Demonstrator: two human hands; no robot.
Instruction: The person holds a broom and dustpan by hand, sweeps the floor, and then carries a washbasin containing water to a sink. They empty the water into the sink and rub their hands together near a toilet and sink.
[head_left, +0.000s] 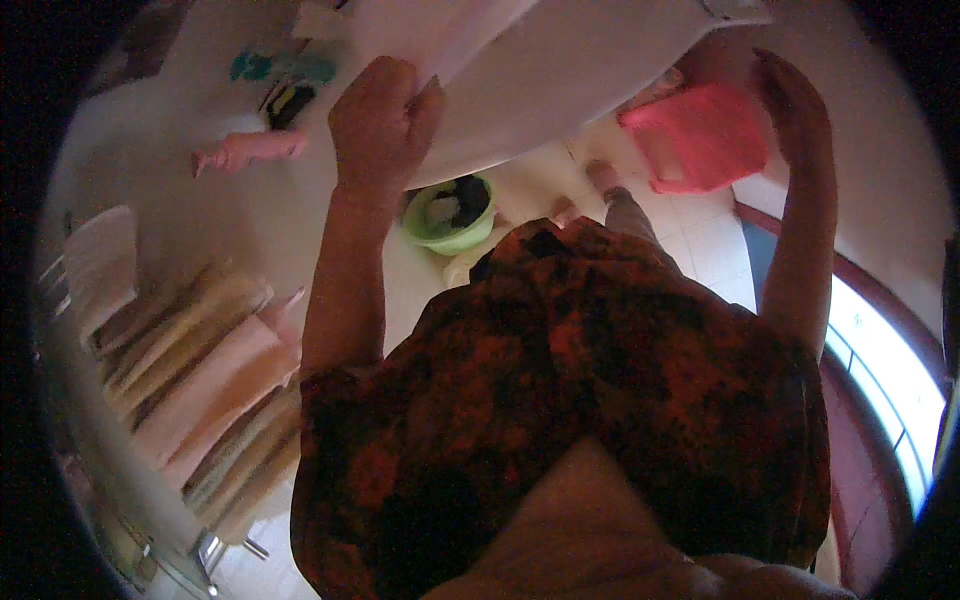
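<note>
A large pale cloth (570, 67) hangs in front of me, its lower edge curving across the upper middle of the view. My left hand (386, 112) is closed on the cloth near its left side, with the thumb to the right. My right hand (795, 105) is raised at the upper right, beside the wall; its fingers are bent, and no cloth shows plainly in it. Below the cloth's edge, a green basin (454, 236) with dark and light cloth inside stands on the floor. A pink plastic stool (709, 139) is below and left of my right hand.
Several towels or cloths (217, 375) hang on a metal rack at the left. A pink bottle (259, 148) and a green object (251, 66) are at the upper left. A bright opening with thin bars (862, 330) is at the right. My foot (602, 174) is on the tiled floor.
</note>
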